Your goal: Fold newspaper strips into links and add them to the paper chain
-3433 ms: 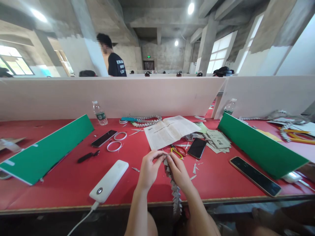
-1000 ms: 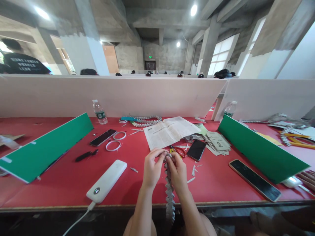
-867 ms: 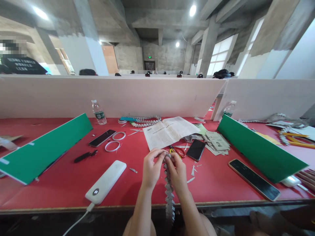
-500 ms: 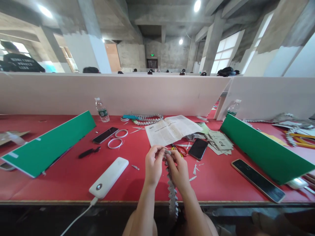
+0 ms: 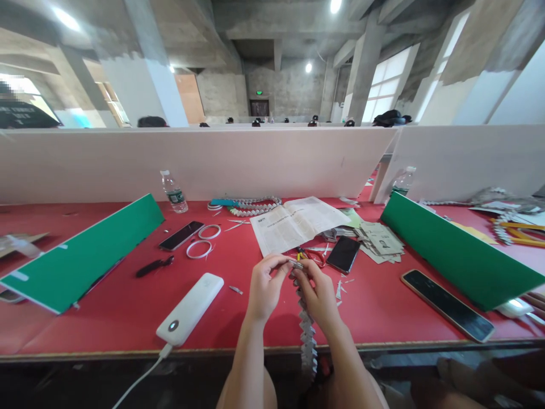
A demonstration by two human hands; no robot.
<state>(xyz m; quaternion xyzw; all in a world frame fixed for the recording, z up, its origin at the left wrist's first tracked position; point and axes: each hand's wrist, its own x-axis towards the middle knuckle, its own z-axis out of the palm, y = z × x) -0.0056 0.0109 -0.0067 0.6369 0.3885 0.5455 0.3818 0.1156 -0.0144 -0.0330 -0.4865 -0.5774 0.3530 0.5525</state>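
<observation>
A grey folded-paper chain with zigzag edges [image 5: 307,335] hangs from my fingers down past the table's front edge. My left hand [image 5: 264,286] pinches the chain's upper end between thumb and fingers. Close beside it, my right hand [image 5: 316,288] grips the same end from the other side. Just beyond my fingertips lie red-and-yellow-handled scissors [image 5: 313,257], partly hidden. A printed newspaper sheet [image 5: 293,224] is spread behind my hands. Paper scraps [image 5: 339,289] lie right of my right hand.
A white power bank [image 5: 191,308] with a cable, rolls of white tape [image 5: 198,249], a black-handled tool [image 5: 154,266] and a phone [image 5: 181,235] lie leftward. Rightward are a phone [image 5: 344,254], cut paper pieces [image 5: 382,241] and a larger phone [image 5: 447,304]. Green boards [image 5: 460,250] flank the space.
Both hands have shifted slightly right with the paper chain, still pinching its end close together. The hanging part has swung a little right. The camera view has moved slightly.
</observation>
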